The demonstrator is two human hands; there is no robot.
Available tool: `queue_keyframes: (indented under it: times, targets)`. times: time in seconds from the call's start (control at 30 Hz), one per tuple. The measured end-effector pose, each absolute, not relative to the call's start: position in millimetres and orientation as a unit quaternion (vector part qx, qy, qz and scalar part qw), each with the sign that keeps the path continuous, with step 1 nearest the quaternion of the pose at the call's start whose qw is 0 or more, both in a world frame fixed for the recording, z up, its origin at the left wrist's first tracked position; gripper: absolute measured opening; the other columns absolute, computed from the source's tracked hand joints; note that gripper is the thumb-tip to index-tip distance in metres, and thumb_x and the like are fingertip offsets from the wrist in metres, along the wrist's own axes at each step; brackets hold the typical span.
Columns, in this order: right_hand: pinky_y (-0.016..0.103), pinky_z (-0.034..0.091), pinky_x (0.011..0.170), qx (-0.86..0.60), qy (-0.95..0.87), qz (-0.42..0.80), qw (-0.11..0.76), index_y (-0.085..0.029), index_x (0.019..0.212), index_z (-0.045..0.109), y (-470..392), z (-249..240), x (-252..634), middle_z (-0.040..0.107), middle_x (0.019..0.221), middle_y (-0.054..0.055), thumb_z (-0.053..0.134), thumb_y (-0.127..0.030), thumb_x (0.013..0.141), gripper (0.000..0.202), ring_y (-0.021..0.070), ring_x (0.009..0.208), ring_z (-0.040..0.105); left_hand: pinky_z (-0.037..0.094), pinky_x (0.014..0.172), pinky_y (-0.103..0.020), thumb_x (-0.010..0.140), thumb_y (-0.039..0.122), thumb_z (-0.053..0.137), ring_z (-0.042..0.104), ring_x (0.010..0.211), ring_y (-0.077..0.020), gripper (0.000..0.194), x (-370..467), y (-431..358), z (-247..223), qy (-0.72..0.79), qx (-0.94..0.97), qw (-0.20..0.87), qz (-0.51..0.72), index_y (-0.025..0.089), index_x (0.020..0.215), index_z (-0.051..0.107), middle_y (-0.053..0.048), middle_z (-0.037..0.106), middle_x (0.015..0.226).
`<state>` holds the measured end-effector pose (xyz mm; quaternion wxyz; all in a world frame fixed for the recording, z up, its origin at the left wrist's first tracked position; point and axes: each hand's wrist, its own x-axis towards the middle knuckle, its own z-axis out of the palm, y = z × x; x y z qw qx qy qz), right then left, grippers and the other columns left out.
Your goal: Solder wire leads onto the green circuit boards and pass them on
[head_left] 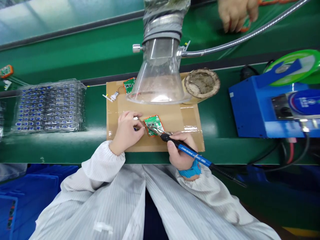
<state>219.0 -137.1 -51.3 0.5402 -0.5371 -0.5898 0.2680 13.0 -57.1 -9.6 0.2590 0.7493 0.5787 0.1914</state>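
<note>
My right hand (182,150) is closed around the blue and black handle of a soldering iron (192,153). Its metal tip reaches over a green circuit board (156,121) with an orange edge, which lies on a brown cardboard sheet (175,115). At the board's left side, my left hand (128,130) pinches thin wires (141,120) that run to the board. A small white and dark part shows partly behind those fingers. Farther back on the cardboard lies another circuit board (128,85), wired to a white connector (114,96).
A clear fume hood (160,73) hangs over the cardboard, beside a round hollow container (202,85). Stacked clear trays of small parts (50,106) stand left. At right is a blue machine (262,103) with a green reel (295,66). Another person's hand (237,13) works at the back.
</note>
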Motion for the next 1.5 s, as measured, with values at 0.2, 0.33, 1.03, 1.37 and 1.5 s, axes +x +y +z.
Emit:
queue_keyframes:
  times: [0.2, 0.33, 1.03, 1.37, 1.5]
  targets:
    - [0.036, 0.057, 0.069, -0.523, -0.604, 0.253, 0.546, -0.025, 0.098, 0.063, -134.9, -48.5, 217.5, 0.066, 0.088, 0.004, 0.068, -0.029, 0.091, 0.010, 0.0213, 0.080, 0.068, 0.037, 0.117, -0.052, 0.079, 0.014, 0.072, 0.058, 0.120, -0.0252, 0.019, 12.7, -57.1, -10.1, 0.575, 0.750, 0.260, 0.196, 0.022, 0.062, 0.069, -0.002, 0.071, 0.118]
    - [0.035, 0.057, 0.068, -0.518, -0.610, 0.240, 0.549, -0.025, 0.096, 0.063, -133.7, -45.8, 217.2, 0.065, 0.086, 0.003, 0.068, -0.028, 0.090, 0.009, 0.0203, 0.078, 0.068, 0.037, 0.117, -0.052, 0.079, 0.014, 0.073, 0.058, 0.120, -0.0253, 0.019, 12.6, -57.3, -10.4, 0.574, 0.752, 0.257, 0.197, 0.022, 0.062, 0.068, -0.002, 0.072, 0.119]
    - [0.036, 0.058, 0.068, -0.507, -0.599, 0.231, 0.575, -0.025, 0.096, 0.065, -134.2, -47.7, 217.8, 0.065, 0.083, 0.003, 0.068, -0.028, 0.089, 0.009, 0.0212, 0.077, 0.067, 0.036, 0.118, -0.053, 0.081, 0.015, 0.072, 0.058, 0.120, -0.0251, 0.020, 12.3, -57.3, -10.9, 0.572, 0.752, 0.259, 0.201, 0.022, 0.062, 0.068, -0.002, 0.072, 0.118]
    - [0.035, 0.058, 0.064, -0.527, -0.601, 0.241, 0.550, -0.025, 0.094, 0.064, -132.1, -43.3, 217.2, 0.067, 0.082, 0.003, 0.069, -0.032, 0.088, 0.010, 0.0206, 0.074, 0.069, 0.040, 0.115, -0.052, 0.080, 0.014, 0.072, 0.058, 0.119, -0.0254, 0.019, 12.0, -57.2, -10.5, 0.571, 0.758, 0.250, 0.193, 0.022, 0.063, 0.069, -0.003, 0.071, 0.119]
    - [0.037, 0.059, 0.067, -0.527, -0.591, 0.233, 0.564, -0.025, 0.095, 0.065, -134.1, -45.3, 218.4, 0.067, 0.084, 0.003, 0.069, -0.031, 0.089, 0.009, 0.0214, 0.077, 0.068, 0.040, 0.115, -0.051, 0.080, 0.014, 0.071, 0.058, 0.119, -0.0252, 0.019, 11.9, -57.0, -9.9, 0.570, 0.758, 0.251, 0.194, 0.022, 0.063, 0.069, -0.002, 0.071, 0.119]
